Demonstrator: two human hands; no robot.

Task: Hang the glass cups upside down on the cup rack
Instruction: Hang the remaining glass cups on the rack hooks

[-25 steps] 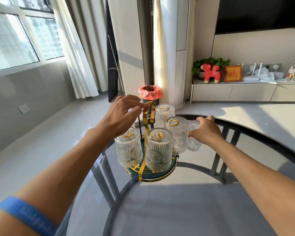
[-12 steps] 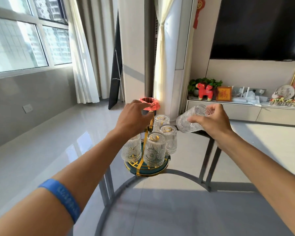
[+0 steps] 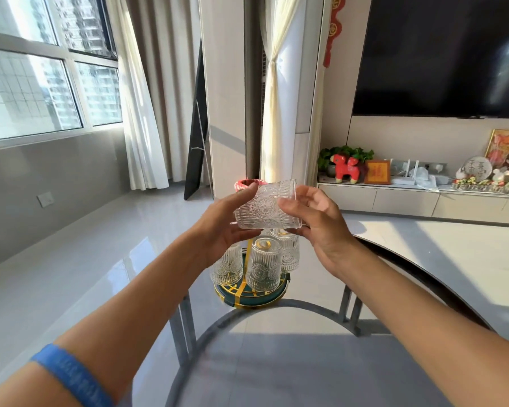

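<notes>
One glass cup (image 3: 266,207) — on its side, clamped between left hand (image 3: 224,227) and right hand (image 3: 318,221) just above the cup rack (image 3: 249,293), apparently being turned mouth-down for hanging — three cups already inverted there.

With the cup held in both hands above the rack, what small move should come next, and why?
Probably tip the cup mouth down and lower it toward a free prong. Both the left hand and right hand hold it on its side above the rack, where other cups already hang upside down. A free prong isn't visible.
</notes>
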